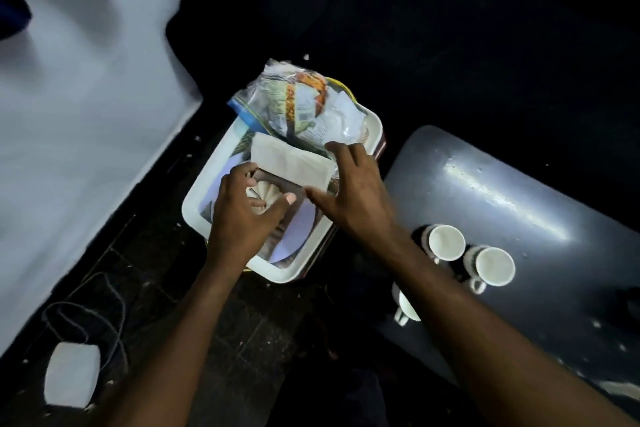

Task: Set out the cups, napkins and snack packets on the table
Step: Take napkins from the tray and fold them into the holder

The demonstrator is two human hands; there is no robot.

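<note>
Both forearms reach in from the bottom edge. On the dim tiled floor at far left lie a white adapter and its cable. The left hand curls its grip around a ribbed white cup inside the white tray (what lies under it is hard to make out). The right hand spreads its grip apart over a folded napkin, just below the crinkled snack packets. On the grey table at right stand three cups, one partly hidden by the right arm.
</note>
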